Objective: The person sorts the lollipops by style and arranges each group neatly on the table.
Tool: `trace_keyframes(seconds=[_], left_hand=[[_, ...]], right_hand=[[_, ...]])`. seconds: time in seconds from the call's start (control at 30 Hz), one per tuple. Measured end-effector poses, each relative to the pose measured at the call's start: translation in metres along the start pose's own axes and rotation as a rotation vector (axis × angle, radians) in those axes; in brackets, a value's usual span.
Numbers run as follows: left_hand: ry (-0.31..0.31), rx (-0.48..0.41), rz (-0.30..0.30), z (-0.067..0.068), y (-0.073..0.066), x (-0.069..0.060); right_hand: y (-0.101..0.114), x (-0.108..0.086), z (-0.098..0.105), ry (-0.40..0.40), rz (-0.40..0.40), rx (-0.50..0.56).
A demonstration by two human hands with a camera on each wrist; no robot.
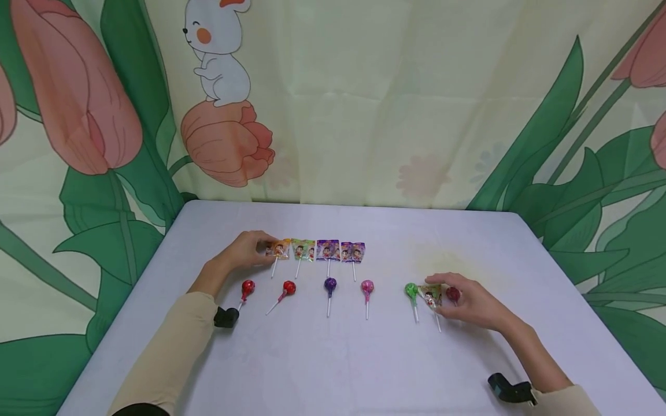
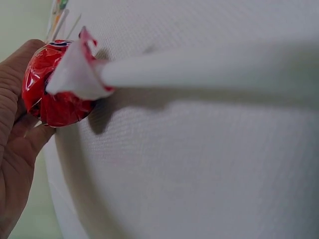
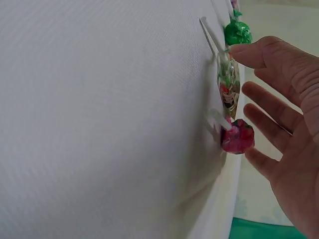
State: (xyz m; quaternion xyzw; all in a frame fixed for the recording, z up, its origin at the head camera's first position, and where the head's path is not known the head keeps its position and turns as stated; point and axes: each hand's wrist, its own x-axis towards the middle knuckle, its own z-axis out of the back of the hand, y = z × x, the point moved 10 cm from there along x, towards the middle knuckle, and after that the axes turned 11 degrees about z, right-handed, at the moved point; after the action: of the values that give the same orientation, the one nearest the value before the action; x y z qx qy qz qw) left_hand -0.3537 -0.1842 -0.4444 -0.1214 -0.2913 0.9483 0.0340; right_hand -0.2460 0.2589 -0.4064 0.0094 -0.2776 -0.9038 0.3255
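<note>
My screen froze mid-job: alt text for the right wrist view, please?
The right hand, fingers apart, is poised at a printed-wrapper lollipop; whether it touches is unclear. In the picture, a green lollipop shows above that one and a pink lollipop below, with a white table filling the left.

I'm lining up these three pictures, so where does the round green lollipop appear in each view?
Head: right of centre and below the middle, the round green lollipop stands just left of the flat-wrapped lollipop.
Left wrist: not seen.
Right wrist: near the top right, the round green lollipop shows just above the thumb.
Shared landmark: the right hand, close to it in the head and right wrist views.
</note>
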Motion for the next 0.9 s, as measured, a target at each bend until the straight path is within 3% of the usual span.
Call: trace_keyframes(seconds=[0.23, 0.43, 0.67, 0.9], left_hand=[[0.002, 0.008, -0.007, 0.001, -0.003, -0.001], [0.001, 0.013, -0.012, 0.001, -0.001, 0.000], [-0.027, 0.033, -0.067, 0.003, -0.004, 0.000], [-0.021, 0.031, -0.063, 0.002, -0.003, 0.001]], right_hand=[[-0.008, -0.001, -0.005, 0.052, -0.021, 0.018], [-0.011, -0.001, -0.008, 0.059, 0.002, 0.042], [-0.013, 0.001, -0.010, 0.068, 0.010, 0.050], [-0.011, 0.003, -0.011, 0.060, 0.024, 0.075]])
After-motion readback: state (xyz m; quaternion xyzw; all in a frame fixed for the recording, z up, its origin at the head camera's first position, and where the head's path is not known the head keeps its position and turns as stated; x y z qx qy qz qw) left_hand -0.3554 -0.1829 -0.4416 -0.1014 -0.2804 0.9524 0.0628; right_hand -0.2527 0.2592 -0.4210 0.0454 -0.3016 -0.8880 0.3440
